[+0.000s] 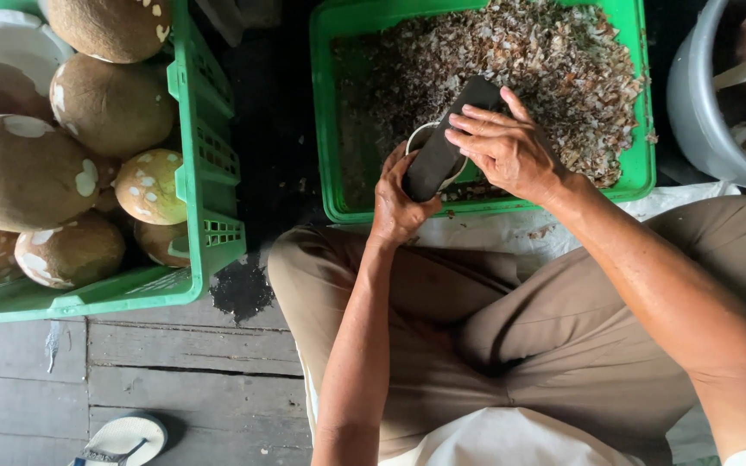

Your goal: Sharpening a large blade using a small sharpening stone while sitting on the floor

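Note:
My left hand (397,204) grips a pale, rounded coconut piece (420,138), mostly hidden behind my fingers and the tool. My right hand (511,148) lies over a long dark flat tool (442,142) that rests against that piece, fingers curled on top of it. Both hands hover over the near edge of a green crate (325,129) filled with brown and white shavings (546,78). My knees in tan trousers sit just below the crate.
A second green crate (209,155) at the left holds several brown husked coconuts (110,103) with white patches. A grey metal pot (710,103) stands at the upper right. A sandal (123,440) lies on the grey wooden floor planks at the bottom left.

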